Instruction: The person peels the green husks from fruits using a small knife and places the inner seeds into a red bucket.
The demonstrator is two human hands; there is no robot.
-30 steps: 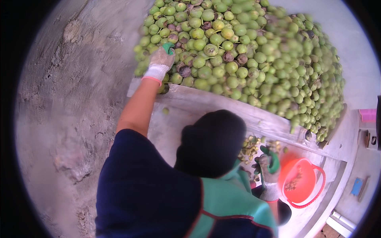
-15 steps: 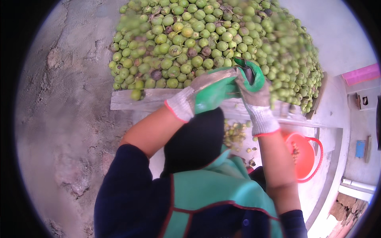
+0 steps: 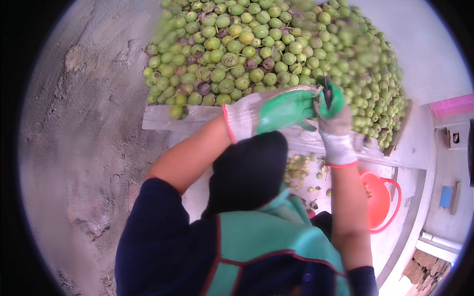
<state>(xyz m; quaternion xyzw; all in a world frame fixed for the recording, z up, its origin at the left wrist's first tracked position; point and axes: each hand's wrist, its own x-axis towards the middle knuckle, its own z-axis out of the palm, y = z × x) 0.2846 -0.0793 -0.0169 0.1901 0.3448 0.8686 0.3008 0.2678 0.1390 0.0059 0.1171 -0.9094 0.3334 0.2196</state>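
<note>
We are gripping a dark tool point(image 3: 328, 96) in our right hand point(image 3: 336, 118), its gloved fingers curling around it; the tool is standing nearly upright just in front of the fruit heap. Our left hand point(image 3: 284, 111) is reaching across, fingers extended and tips meeting the right hand; whether they are pinching anything there, we cannot tell. Behind both hands, the heap of green fruit point(image 3: 256, 75) is rising high, mostly whole, with some browned ones lying among the rest. A pale ledge point(image 3: 163, 118) is running along its front. Below, we are seeing yellowish-green pieces point(image 3: 296, 170) scattered, and a red bucket point(image 3: 379, 207) is holding small pale bits point(image 3: 368, 190) near our right forearm. So some work is apparently showing as done, though only a little is lying in the bucket's visible part, and far more fruit is remaining in the heap.
</note>
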